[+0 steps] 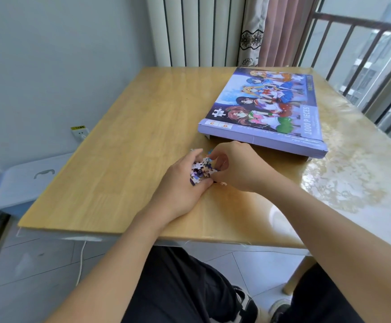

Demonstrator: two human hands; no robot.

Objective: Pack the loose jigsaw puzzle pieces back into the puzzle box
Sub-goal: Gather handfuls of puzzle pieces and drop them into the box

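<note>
Far left, down on the floor, sat a pale blue storage bin (24,183) w/ a wall socket (80,132) above it, nothing to do w/ the job. Then the wooden table (120,148), which had a clear glossy cover over it. My left hand (185,183) lay near the front middle, fingers cupped round a small heap of puzzle pieces (201,171); my right hand (234,169) met it from the other side, fingertips curled in and pinching at the same heap. A couple of stray pieces (222,183) lay on the table just beside my right hand. Right of that, just beyond my knuckles, the puzzle box (266,106) lay flat w/ its lid on. So by my reckoning: pieces gathered, approx. one handful, none in the box yet; still left was opening it and tipping them in. Behind stood a white radiator (189,31) and curtain (271,29), and far right a railing (364,54) at the window.
</note>
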